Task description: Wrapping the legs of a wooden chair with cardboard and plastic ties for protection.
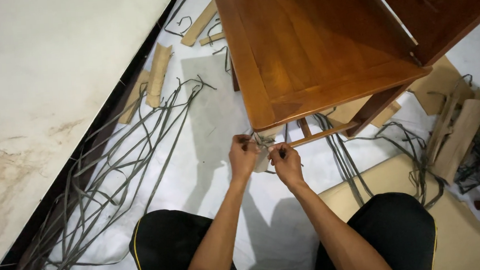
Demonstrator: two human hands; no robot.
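Note:
A brown wooden chair (313, 49) stands in front of me, its seat glossy. Both my hands meet at its near front leg (262, 150), which is wrapped in pale cardboard with a grey strap around it. My left hand (243, 156) pinches the strap on the left side of the leg. My right hand (285, 161) grips the strap or wrapping on the right side. The leg's lower part is hidden behind my fingers.
Long grey packing straps (122, 161) lie tangled over the white floor along the dark skirting at the left. Cardboard pieces (158, 73) lie near the wall, more cardboard and straps (459, 129) at the right. My knees in black trousers (168, 243) frame the bottom.

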